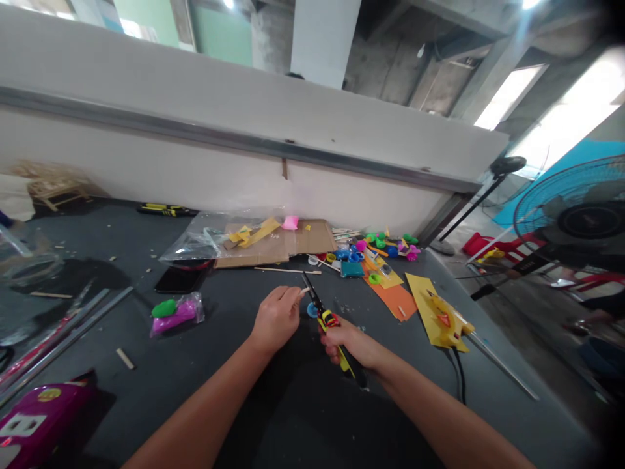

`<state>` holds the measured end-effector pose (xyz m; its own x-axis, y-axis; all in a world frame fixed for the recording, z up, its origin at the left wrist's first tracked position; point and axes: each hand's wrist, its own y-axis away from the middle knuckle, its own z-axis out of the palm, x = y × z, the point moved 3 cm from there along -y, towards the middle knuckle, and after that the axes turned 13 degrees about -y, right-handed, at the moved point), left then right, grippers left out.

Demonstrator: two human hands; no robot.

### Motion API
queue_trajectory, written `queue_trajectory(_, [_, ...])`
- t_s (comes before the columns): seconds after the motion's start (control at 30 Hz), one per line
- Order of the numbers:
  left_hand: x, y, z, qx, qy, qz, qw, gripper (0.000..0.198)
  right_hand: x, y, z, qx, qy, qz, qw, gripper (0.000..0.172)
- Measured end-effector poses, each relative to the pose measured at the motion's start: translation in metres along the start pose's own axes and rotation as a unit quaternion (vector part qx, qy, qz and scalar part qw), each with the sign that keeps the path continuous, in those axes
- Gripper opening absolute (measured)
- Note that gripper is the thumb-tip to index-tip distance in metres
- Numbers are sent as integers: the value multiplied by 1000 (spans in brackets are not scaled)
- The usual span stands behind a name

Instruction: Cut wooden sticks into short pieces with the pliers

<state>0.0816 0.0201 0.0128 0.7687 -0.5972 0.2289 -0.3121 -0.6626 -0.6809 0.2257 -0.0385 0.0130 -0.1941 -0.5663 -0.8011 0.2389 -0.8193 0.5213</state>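
Over the table, long-nosed black-and-yellow tool, my right fingers wrapped round it; left fingers pinch thin pale strip.

You have a black-and-yellow tool with red on it, a dark grey bench, a yellow glue gun, an orange sheet and a magenta-and-green packet.

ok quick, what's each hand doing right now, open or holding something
Left hand: closed, pinching a small pale piece.
Right hand: closed around a black-and-yellow tool.
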Motion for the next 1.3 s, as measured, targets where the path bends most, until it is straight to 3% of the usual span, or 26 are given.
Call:
queue_trajectory(0.37, [0,1,3,7,-9,-8,1000,21,4,-5,-1,19,-1,25,1000,25])
queue_trajectory(0.47, [1,0,3,-10,15,-15,1000,22,3,-7,2,17,-26,34,999,26])
queue_trajectory(0.57, [0,-2,5,-39,82,-62,994,24,-3,-5,3,2,-31,-2,1000,27])
queue_trajectory(0.67, [-5,-2,11,-85,227,-191,951,29,-11,-1,0,0,-17,-38,999,30])
queue_trajectory(0.77, [-9,-1,18,-122,398,-320,851,34,-18,1,-7,9,8,-61,998,31])
queue_trajectory(0.83, [-9,-1,21,-130,468,-361,796,35,-22,0,-14,27,54,-68,996,29])
queue_trajectory(0.9, [-10,-1,22,-131,503,-375,768,35,-25,-1,-22,61,123,-75,988,28])
queue_trajectory(1.03, [-10,-1,22,-132,527,-381,748,34,-29,-2,-33,117,238,-119,957,27])
queue_trajectory(1.2, [-10,-1,21,-135,532,-376,746,33,-26,-2,-29,94,339,-153,923,38])
queue_trajectory(1.3, [-9,-2,21,-131,535,-374,746,32,-27,-5,-36,160,445,-137,870,43])
